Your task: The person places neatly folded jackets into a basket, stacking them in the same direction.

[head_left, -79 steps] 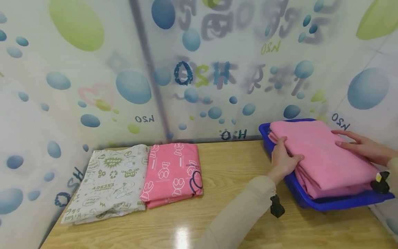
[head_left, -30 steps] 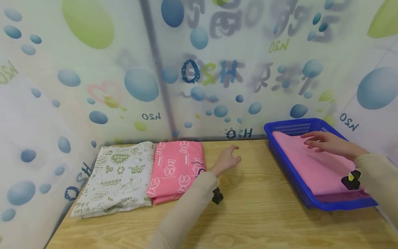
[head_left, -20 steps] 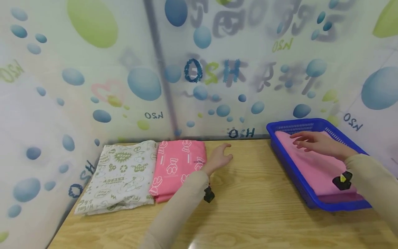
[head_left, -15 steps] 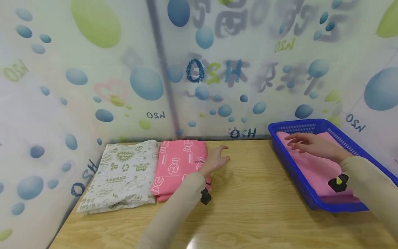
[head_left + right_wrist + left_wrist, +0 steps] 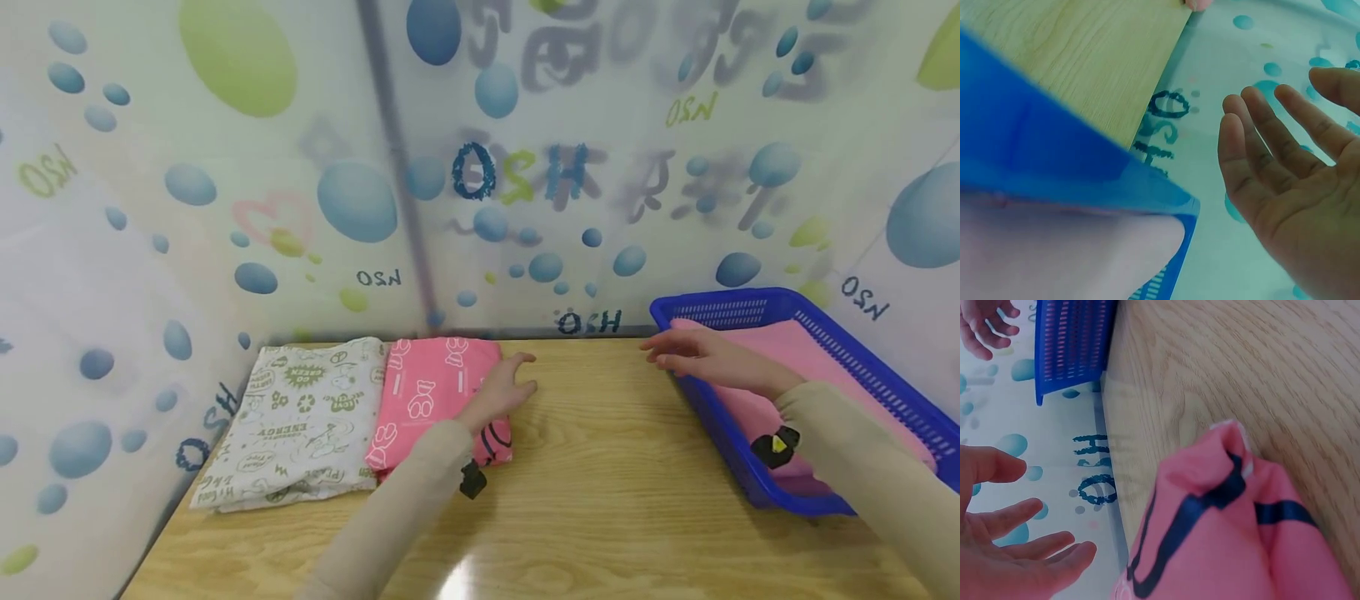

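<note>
My left hand (image 5: 498, 392) hovers over the right side of a folded pink fabric (image 5: 420, 375) printed with white figures, its fingers spread and holding nothing. In the left wrist view a dark blue line shows on that fabric's raised corner (image 5: 1210, 506). My right hand (image 5: 712, 360) hangs above the left rim of a blue plastic basket (image 5: 738, 454), palm empty and fingers loosely bent, as the right wrist view shows of the hand (image 5: 1297, 175). Inside the basket lies a folded plain pink cloth (image 5: 780, 337), partly hidden by the right forearm.
A folded white fabric with green print (image 5: 300, 425) lies left of the printed pink one, edges meeting. Bare wooden tabletop (image 5: 592, 467) stretches between the fabrics and the basket. A curtain-like wall with blue bubbles (image 5: 356, 200) stands behind and on both sides.
Both hands have let go of the plain pink cloth, which now sits lower in the basket. The left hand moved left to the printed pink fabric; the right drifted left over the rim.
</note>
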Available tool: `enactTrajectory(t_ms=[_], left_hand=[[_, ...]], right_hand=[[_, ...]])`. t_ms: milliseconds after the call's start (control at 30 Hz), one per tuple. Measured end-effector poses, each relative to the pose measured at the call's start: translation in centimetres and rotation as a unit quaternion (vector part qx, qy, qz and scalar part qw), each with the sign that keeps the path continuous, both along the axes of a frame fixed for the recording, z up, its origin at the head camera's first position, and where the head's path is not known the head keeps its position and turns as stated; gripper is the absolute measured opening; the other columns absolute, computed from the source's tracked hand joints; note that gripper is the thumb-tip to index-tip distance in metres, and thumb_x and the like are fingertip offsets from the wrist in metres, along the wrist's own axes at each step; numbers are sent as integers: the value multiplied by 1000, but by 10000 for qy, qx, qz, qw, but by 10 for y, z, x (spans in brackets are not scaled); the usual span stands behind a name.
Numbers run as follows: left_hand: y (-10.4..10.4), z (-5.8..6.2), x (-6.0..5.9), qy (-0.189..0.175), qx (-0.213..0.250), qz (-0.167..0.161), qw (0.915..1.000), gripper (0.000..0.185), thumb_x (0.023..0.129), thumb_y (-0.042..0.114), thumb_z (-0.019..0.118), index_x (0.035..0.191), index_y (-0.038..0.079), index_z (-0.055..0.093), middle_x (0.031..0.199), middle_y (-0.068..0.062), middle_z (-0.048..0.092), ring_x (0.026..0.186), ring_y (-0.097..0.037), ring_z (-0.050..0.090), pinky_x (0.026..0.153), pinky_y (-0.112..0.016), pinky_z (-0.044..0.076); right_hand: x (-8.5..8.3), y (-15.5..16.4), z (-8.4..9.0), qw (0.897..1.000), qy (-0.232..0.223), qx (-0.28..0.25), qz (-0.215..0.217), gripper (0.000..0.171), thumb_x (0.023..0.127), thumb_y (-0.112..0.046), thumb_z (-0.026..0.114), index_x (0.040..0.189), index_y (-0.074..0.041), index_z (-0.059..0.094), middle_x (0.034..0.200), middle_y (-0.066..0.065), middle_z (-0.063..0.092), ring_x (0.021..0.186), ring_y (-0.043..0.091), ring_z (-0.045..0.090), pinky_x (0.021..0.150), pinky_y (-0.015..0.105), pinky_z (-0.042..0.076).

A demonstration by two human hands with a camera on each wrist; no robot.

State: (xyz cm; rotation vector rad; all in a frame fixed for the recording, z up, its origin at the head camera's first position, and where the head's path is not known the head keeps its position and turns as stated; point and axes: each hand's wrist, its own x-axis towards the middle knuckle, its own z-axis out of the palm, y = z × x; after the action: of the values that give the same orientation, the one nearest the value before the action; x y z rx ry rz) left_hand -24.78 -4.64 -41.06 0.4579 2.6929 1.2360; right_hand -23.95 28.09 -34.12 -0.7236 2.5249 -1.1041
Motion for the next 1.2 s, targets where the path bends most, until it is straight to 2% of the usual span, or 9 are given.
enactTrajectory(t_ms=[67, 200, 433, 533, 700, 933, 967, 1167, 1200], left_hand=[[-4, 1, 1, -8, 3, -52, 10000, 48, 94, 9, 57, 141, 3, 46, 119, -22, 59, 51, -11, 40, 52, -25, 38], [-12, 6, -1, 84, -26, -103, 9999, 49, 94, 9, 56, 141, 3, 45, 98, -24, 61, 44, -9, 35, 47, -23, 36], [-33, 13, -5, 187, -211, 54, 9996, 50, 95, 13, 57, 143, 4, 43, 140, -18, 47, 74, -19, 51, 70, -34, 45], [-41, 13, -5, 370, -167, -19, 9992, 50, 94, 11, 56, 141, 0, 44, 140, -20, 47, 89, -28, 57, 81, -39, 47], [-57, 9, -1, 458, -98, -103, 9988, 50, 93, 8, 58, 140, -3, 43, 143, -20, 44, 132, -34, 39, 108, -46, 31], [-84, 9, 0, 362, -331, 364, 9981, 51, 92, 9, 62, 140, 1, 45, 142, -17, 46, 131, -34, 41, 106, -48, 34], [-90, 2, -5, 451, -352, 348, 9978, 51, 93, 11, 62, 141, 3, 45, 142, -17, 46, 131, -33, 40, 106, -47, 34], [-107, 5, 0, 626, -326, 397, 9967, 51, 93, 9, 61, 140, -2, 44, 139, -21, 47, 130, -36, 41, 106, -50, 33], [-107, 13, 6, 555, -335, 478, 9968, 51, 92, 7, 61, 139, -4, 44, 139, -22, 46, 130, -37, 40, 106, -50, 33]], right_hand=[[-1, -4, 0, 10000, 1, -6, 83, 40, 102, -20, 52, 135, 1, 50, 127, 18, 57, 115, 36, 54, 88, 35, 49], [-2, -10, -1, 9999, -45, 36, 111, 39, 101, -20, 52, 134, 1, 51, 126, 17, 58, 116, 36, 54, 89, 37, 48], [-3, -18, -9, 9997, -216, -26, 75, 38, 102, -23, 51, 134, -3, 51, 126, 15, 58, 115, 33, 55, 89, 40, 47], [-3, -21, -13, 9995, -290, -58, 86, 37, 102, -24, 51, 134, -5, 51, 125, 14, 58, 114, 32, 55, 87, 39, 49], [-4, -27, -20, 9996, -161, -142, 188, 35, 101, -19, 52, 132, -2, 52, 122, 15, 60, 111, 31, 57, 85, 39, 50], [-4, -35, -31, 9988, -86, -324, 349, 33, 100, -13, 52, 130, 1, 53, 120, 16, 60, 107, 33, 57, 83, 41, 50], [-4, -36, -32, 9987, -59, -352, 371, 33, 100, -12, 52, 130, 2, 53, 119, 16, 60, 106, 34, 57, 82, 41, 51], [-2, -49, -42, 9973, 199, -506, 496, 31, 99, -7, 53, 127, 6, 54, 118, 19, 61, 105, 37, 58, 81, 30, 50], [-2, -51, -44, 9968, 259, -532, 535, 31, 99, -7, 53, 127, 7, 54, 119, 20, 60, 106, 38, 57, 81, 30, 50]])
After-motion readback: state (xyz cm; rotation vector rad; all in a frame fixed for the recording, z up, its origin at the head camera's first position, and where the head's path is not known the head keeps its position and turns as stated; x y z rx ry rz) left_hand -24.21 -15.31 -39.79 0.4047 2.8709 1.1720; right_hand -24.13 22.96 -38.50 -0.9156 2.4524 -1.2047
